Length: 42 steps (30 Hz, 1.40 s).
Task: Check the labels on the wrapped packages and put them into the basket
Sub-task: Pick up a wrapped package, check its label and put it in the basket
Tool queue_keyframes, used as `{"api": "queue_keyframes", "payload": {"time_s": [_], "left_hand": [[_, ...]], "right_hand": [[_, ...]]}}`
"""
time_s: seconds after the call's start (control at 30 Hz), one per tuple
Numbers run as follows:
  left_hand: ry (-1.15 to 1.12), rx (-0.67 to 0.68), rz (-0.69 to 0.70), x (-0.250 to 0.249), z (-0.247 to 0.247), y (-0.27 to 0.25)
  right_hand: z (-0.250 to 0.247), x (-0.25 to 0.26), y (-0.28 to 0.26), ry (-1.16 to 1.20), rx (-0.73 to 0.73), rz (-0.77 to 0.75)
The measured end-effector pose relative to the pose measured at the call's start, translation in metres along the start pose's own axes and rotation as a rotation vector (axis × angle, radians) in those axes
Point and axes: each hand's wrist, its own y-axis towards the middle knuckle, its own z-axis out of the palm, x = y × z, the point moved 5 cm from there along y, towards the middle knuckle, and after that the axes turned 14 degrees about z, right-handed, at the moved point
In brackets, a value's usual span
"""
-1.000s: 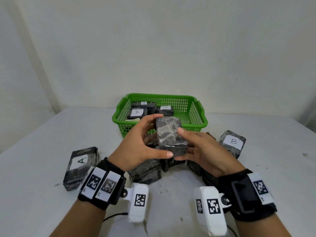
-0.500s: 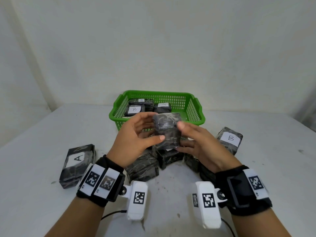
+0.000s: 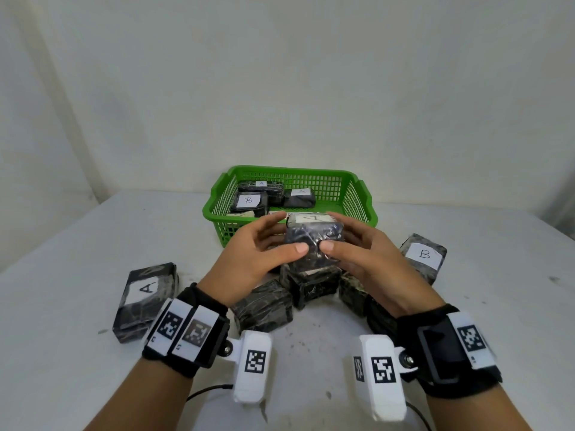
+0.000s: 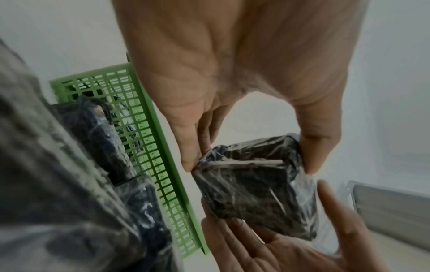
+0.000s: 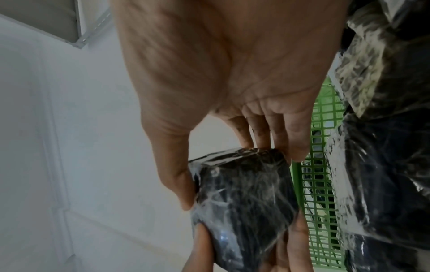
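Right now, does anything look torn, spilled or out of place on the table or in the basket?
Nothing stands out. The held package looks intact in both hands, its A label up. Packages in the green basket lie flat; the loose packages are jumbled on the table, wrap crinkled but not visibly torn.

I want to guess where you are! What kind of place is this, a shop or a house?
Probably neither: it looks like a plain sorting or test station. A bare white table against a blank wall, a green basket, and wrapped packages labelled A or B.
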Motion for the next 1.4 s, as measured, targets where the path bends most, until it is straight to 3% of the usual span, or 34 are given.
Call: {"api": "queue_keyframes", "payload": {"time_s": [0.17,0.3,0.5,0.63,0.8,0.93,1.07,1.2,1.4], "left_hand": [[-0.038,0.072,0.052,-0.006,0.003,-0.002],[-0.056,0.039,0.092,-0.007,0.0,0.0],[-0.09,0.103,0.063,-0.007,-0.001,-0.002],[-0.103,0.103,0.065,-0.008,-0.002,-0.001],[-0.096,0.143,0.061,-0.009,-0.002,-0.002],[-0.146,0.187,0.049,-0.013,-0.002,-0.004],[-0.162,0.303,0.034,-0.014,0.006,-0.008],[-0.133,0.309,0.014,-0.012,0.006,-0.007],[-0.214,0.123,-0.068,-0.007,0.002,-0.003]], "right_hand": [[-0.001,0.007,-0.004,-0.062,-0.024,-0.086],[0.0,0.007,-0.005,-0.084,0.023,-0.104],[-0.001,0.008,-0.006,-0.155,-0.004,-0.14],[0.005,0.005,-0.005,-0.124,0.095,-0.096],[0.003,0.005,-0.005,-0.135,0.059,-0.104],[0.012,0.004,-0.01,-0.03,0.219,-0.007],[0.007,0.004,-0.008,0.082,0.094,0.12],[0.003,-0.001,-0.004,0.117,0.069,0.165],[-0.007,0.004,-0.002,0.301,-0.019,0.132]]}}
